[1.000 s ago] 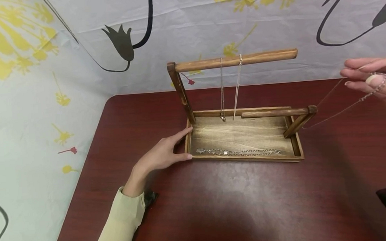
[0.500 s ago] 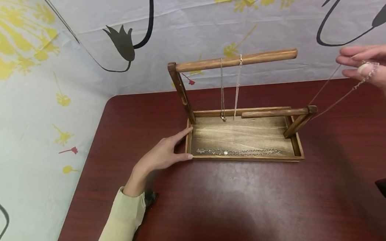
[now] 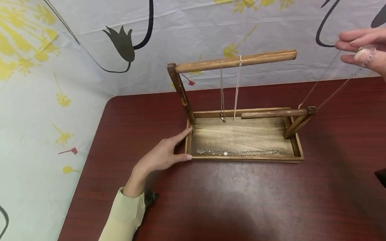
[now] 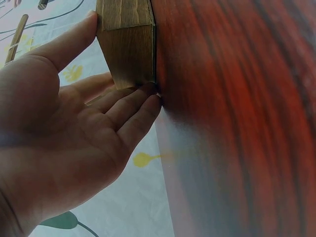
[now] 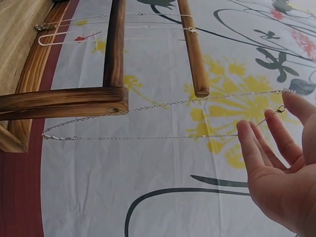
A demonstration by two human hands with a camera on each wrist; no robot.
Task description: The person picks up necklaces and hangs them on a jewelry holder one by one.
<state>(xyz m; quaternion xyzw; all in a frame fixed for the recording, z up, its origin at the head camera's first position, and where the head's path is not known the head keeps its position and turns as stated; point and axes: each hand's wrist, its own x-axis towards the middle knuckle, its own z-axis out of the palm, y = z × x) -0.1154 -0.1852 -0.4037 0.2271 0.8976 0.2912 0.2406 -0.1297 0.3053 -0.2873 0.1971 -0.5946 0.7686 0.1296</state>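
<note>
While the left hand [image 3: 158, 154], its thumb and forefinger spread wide, touches the left end of the wooden tray [image 3: 248, 160], the right hand [image 3: 381, 50] carries a necklace [image 5: 59, 138] as a loop draped over its thumb and fingers, which stand loosely apart. The necklace slants down from there to the corner where the lower bar [image 3: 272, 113] meets its post [image 3: 297, 125], at the tray's right end; whether the links touch that wood I cannot quite tell. Its clasp [image 5: 280, 109] lies in the gap between thumb and fingers. It looks very light and limp, with fine links that likely slip over skin, swing with any move and knot easily. A hard tug could well break a link, so the best hold seems to be near the clasp, thumb and fingers apart to spread the loop and let the rest hang free. On the upper bar [image 3: 269, 58] hang a thin chain [image 3: 222, 89] with a small pendant [image 3: 223, 118] and a pale chain [image 3: 240, 61], apart from each other. A heavier chain [image 3: 248, 152] lies along the tray's front edge, inside it. The tray stands on the desk [image 3: 251, 205].
</note>
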